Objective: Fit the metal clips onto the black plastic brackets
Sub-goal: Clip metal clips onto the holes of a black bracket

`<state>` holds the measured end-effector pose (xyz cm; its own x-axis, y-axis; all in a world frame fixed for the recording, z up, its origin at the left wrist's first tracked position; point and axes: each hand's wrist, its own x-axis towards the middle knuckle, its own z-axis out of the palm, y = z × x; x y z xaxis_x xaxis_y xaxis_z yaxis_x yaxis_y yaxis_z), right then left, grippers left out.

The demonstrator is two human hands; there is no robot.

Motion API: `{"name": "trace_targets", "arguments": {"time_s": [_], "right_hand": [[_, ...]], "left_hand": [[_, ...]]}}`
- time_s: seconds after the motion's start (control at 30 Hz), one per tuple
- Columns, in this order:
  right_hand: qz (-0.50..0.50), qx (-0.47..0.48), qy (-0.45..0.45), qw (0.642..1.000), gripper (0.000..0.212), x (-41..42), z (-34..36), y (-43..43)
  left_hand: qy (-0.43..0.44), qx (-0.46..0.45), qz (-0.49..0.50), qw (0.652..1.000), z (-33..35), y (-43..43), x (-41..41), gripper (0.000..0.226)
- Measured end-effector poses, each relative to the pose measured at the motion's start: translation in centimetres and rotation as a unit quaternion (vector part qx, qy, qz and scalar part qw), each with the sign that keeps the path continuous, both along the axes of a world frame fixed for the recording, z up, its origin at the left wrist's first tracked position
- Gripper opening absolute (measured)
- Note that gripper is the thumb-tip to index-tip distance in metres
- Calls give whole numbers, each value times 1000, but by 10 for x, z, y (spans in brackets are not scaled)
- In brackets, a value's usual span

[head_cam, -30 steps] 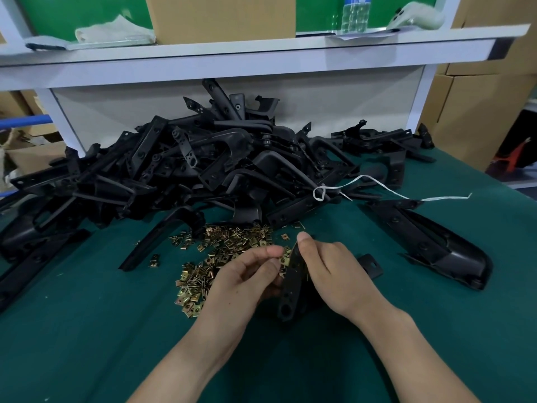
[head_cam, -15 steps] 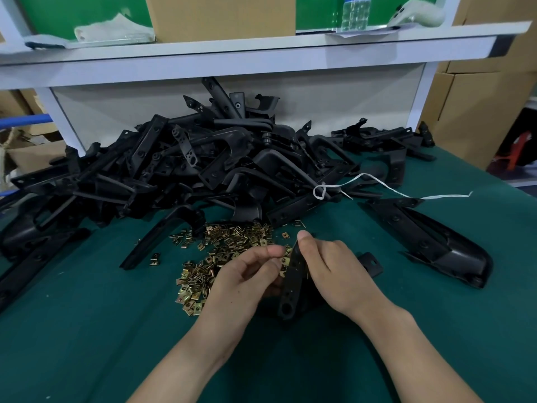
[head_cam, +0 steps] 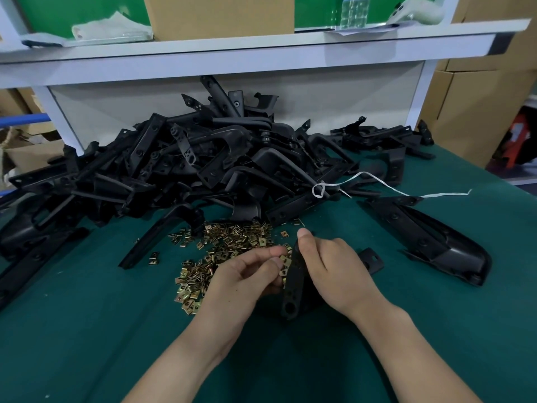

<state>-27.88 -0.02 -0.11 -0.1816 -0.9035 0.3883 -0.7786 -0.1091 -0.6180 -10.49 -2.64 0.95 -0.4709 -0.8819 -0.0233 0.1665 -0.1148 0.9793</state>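
Note:
My right hand (head_cam: 334, 269) grips a black plastic bracket (head_cam: 293, 292) that stands on edge on the green mat, thumb on its top end. My left hand (head_cam: 247, 274) pinches a brass-coloured metal clip (head_cam: 286, 261) against the bracket's left edge, fingers curled. A loose heap of metal clips (head_cam: 220, 254) lies just behind and left of my left hand. A big pile of black brackets (head_cam: 203, 170) fills the back of the table.
A long black moulded part (head_cam: 430, 239) lies to the right. A white string (head_cam: 377, 184) trails across the pile. Another black bar (head_cam: 157, 237) lies left of the clips. A white shelf (head_cam: 261, 50) with a cardboard box overhangs the back. Cardboard boxes (head_cam: 476, 112) stand at right.
Both hands stay almost where they were. My left fingers have shifted slightly at the bracket's edge with the clip.

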Motion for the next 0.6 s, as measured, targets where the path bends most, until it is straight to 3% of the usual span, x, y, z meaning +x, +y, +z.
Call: {"name": "trace_targets", "arguments": {"time_s": [0.2, 0.6], "right_hand": [[-43, -23, 53, 997, 57, 3, -1, 0], [-37, -25, 37, 998, 56, 5, 0, 1]], "left_hand": [[14, 5, -6, 1000, -2, 2, -2, 24], [34, 1, -6, 999, -2, 4, -3, 25]]}}
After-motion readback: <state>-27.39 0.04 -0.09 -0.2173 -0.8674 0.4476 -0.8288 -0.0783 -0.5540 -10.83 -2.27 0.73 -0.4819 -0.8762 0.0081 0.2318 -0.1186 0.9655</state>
